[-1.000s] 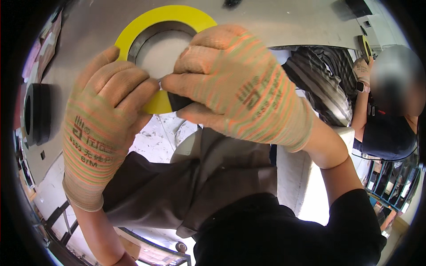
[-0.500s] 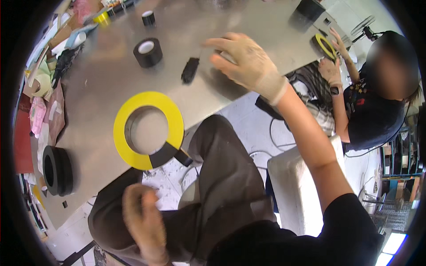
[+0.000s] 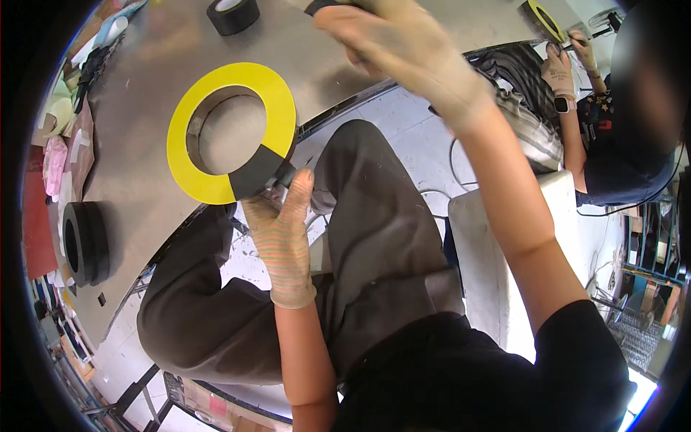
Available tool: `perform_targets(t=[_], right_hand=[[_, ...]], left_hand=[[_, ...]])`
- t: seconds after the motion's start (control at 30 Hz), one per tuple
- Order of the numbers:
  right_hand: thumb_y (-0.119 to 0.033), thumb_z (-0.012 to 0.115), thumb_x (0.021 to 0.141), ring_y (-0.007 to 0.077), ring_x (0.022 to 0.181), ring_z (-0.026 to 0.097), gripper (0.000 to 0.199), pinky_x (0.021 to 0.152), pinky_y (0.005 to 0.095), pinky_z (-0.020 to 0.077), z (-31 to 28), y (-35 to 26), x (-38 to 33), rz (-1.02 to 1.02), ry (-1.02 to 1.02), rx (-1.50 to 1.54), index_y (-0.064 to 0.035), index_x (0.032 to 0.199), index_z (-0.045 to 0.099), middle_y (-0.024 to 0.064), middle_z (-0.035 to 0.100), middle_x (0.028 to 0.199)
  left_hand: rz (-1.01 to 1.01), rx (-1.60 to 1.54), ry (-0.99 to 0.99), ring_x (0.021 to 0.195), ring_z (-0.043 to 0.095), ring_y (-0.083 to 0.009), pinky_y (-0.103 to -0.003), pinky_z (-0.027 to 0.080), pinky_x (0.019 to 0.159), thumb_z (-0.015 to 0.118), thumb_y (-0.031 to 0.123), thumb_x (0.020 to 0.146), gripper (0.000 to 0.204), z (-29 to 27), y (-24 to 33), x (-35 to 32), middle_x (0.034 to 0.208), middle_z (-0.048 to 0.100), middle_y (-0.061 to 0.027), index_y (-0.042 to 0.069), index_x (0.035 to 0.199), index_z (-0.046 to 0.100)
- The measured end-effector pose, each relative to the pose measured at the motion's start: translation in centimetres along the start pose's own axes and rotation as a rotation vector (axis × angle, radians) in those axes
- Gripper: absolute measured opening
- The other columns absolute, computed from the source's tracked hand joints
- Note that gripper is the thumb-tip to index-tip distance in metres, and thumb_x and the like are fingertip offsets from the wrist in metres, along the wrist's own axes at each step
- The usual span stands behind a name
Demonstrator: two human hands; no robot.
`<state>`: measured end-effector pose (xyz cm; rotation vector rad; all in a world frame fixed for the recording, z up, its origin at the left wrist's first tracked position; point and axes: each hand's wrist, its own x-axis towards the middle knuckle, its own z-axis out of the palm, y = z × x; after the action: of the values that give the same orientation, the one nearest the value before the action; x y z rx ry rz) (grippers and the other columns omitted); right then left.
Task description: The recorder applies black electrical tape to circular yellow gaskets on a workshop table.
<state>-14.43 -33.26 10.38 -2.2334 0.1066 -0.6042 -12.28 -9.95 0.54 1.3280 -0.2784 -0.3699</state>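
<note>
A wide yellow ring-shaped roll (image 3: 188,169) lies at the near table edge, partly overhanging it. A black strip (image 3: 253,173) crosses its near right part, with a short end sticking out. My left hand (image 3: 282,241), in a striped knitted glove, comes up from below to that end. Its thumb is beside the black end, and its other fingers are partly hidden under the roll. My right hand (image 3: 410,54), gloved and blurred, is raised over the table at the top. A dark object (image 3: 325,6) shows at its fingertips, cut off by the picture's edge.
A black tape roll (image 3: 234,16) stands farther back on the metal table (image 3: 129,151). Thick black rings (image 3: 88,245) are at the left. A co-worker at the right handles another yellow-faced roll (image 3: 545,20). A white seat (image 3: 497,252) is beside my legs.
My left hand has risen from my lap to the roll's black end. The black object that lay on the table now appears at my right hand's fingertips. The whole view has shifted.
</note>
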Motion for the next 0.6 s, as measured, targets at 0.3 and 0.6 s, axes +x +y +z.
perform_targets(t=[0.3, 0.6], right_hand=[[-0.033, 0.065, 0.096, 0.0122, 0.063, 0.062, 0.034, 0.061, 0.0292, 0.0518, 5.3, -1.6, -6.7, 0.35, -0.489, 0.632, -0.0027, 0.11, 0.062, 0.0051, 0.064, 0.076], [-0.032, 0.061, 0.095, 0.007, 0.047, 0.047, 0.032, 0.042, 0.0229, 0.0346, 1.5, -2.3, -10.4, 0.653, -0.601, 0.971, -0.0001, 0.097, 0.059, -0.0011, 0.05, 0.056]], left_hand=[[-0.019, -0.079, 0.019, 0.115, 0.053, -0.0167, -0.035, 0.043, 0.1, 0.087, 0.006, 0.076, 0.067, -1.3, -3.0, 0.6, 0.127, 0.057, -0.0058, 0.004, 0.132, 0.051], [0.067, 0.168, 0.088, 0.093, 0.059, -0.0129, -0.03, 0.049, 0.084, 0.088, 0.006, 0.075, 0.053, -1.2, -2.9, 1.3, 0.106, 0.064, -0.0042, 0.001, 0.119, 0.058]])
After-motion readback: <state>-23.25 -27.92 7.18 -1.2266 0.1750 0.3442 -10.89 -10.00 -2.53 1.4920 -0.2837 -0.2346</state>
